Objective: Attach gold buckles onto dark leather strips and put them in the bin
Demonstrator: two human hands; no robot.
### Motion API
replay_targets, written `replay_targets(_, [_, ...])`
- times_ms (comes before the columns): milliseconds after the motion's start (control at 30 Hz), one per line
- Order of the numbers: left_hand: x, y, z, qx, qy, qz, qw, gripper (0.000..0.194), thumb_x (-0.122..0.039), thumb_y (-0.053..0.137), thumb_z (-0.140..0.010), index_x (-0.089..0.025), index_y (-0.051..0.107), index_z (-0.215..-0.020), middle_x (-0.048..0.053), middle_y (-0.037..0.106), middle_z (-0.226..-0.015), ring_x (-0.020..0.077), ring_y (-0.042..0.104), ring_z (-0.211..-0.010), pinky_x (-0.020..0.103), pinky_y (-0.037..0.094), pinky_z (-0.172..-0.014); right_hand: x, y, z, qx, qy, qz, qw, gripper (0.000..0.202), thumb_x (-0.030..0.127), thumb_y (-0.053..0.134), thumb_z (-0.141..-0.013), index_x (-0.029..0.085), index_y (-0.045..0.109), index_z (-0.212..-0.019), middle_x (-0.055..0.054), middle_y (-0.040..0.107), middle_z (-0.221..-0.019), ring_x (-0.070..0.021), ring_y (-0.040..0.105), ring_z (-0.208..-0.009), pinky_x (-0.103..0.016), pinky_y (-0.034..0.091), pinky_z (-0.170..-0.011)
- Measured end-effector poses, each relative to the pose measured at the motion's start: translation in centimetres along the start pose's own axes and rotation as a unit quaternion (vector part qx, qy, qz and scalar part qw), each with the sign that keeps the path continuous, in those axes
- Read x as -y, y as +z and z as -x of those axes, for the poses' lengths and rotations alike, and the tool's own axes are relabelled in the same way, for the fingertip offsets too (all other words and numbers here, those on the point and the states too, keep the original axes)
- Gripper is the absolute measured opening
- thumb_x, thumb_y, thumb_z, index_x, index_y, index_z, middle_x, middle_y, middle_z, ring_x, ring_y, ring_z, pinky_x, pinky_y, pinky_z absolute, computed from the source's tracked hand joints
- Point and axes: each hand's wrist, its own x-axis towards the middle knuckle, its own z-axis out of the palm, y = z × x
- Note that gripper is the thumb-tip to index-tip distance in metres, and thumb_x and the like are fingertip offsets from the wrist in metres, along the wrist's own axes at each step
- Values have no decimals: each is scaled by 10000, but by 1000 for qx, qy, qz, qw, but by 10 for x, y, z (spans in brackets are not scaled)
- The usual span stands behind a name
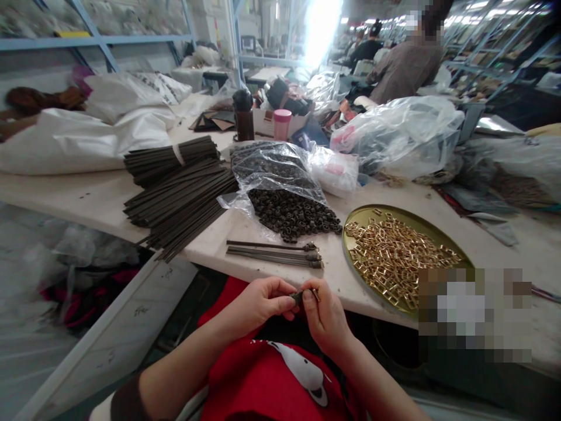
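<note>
In front of my lap, just off the table's edge, my left hand (270, 298) and my right hand (325, 313) are close together. Both pinch a short visible piece of dark strap (298, 297) between thumb and fingers. A bit of gold metal, apparently a buckle (315, 293), shows at my right fingertips; the rest of the strap is hidden. Just beyond my hands lies a small row of dark straps (272, 255) with gold buckles at their right ends. Behind them, small dark loops (291, 216) spill from a clear plastic bag (280, 166).
To the right stands a round gold tray (451, 237) heaped with gold buckles (394, 251). A bundle of dark strips (184, 193) lies at the left. Farther back are a dark bottle (243, 116), a pink-lidded cup (281, 126) and plastic bags (403, 137). People work behind.
</note>
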Motion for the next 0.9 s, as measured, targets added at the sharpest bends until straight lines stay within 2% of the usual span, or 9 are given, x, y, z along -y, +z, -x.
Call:
replay_targets(100, [0, 1, -3, -4, 12, -1, 1000, 198, -229, 615, -712, -112, 611, -873, 25, 657, -764, 111, 595, -647, 256, 451, -669, -2, 2, -6, -10, -11, 50, 999, 94, 226, 347, -866, 209, 440, -866, -11, 561, -667, -154, 531, -576, -279, 377, -544])
replay_targets(233, [1, 0, -6, -28, 43, -53, 997, 179, -189, 583, -721, -119, 625, -881, 10, 658, -754, 112, 587, -663, 242, 448, -673, -5, 4, -10, 1, -21, 93, 995, 83, 211, 365, -854, 200, 447, -855, -20, 576, -659, -159, 541, -572, -274, 377, -540])
replay_targets(467, [2, -3, -10, -39, 35, -89, 995, 176, -168, 570, -710, -119, 634, -866, 6, 655, -745, 122, 579, -677, 240, 438, -680, -10, 2, -15, 38, -79, 108, 990, 98, 188, 372, -845, 193, 460, -802, -27, 561, -667, -160, 519, -594, -273, 364, -553])
replay_targets(533, [3, -2, -12, -40, 38, -98, 994, 173, -175, 569, -710, -118, 637, -859, 9, 656, -754, 125, 578, -684, 240, 438, -682, -11, 1, -17, 62, -49, 75, 994, 84, 200, 386, -841, 193, 461, -804, -25, 563, -674, -157, 519, -607, -271, 369, -563])
replay_targets(600, [2, -2, -13, -42, 45, -119, 991, 171, -180, 561, -717, -122, 637, -859, 8, 656, -755, 127, 576, -689, 238, 437, -681, -12, 0, -20, 96, 22, 16, 995, 57, 220, 408, -830, 195, 459, -823, -14, 563, -686, -148, 520, -620, -264, 377, -572])
replay_targets(733, [-2, -2, -12, -39, 57, -172, 983, 259, -193, 530, -744, -146, 599, -990, 16, 669, -818, 139, 594, -713, 256, 448, -702, -15, -2, -25, 152, 160, -129, 967, 66, 266, 428, -816, 204, 441, -835, 32, 500, -658, -114, 470, -582, -239, 374, -554])
replay_targets(900, [2, -3, -9, -50, 68, -232, 969, 366, -190, 521, -755, -169, 529, -1121, 30, 680, -835, 172, 616, -790, 291, 444, -761, -18, -1, -21, 185, 212, -233, 931, 103, 308, 431, -819, 209, 413, -840, 71, 377, -600, -87, 361, -511, -215, 323, -494])
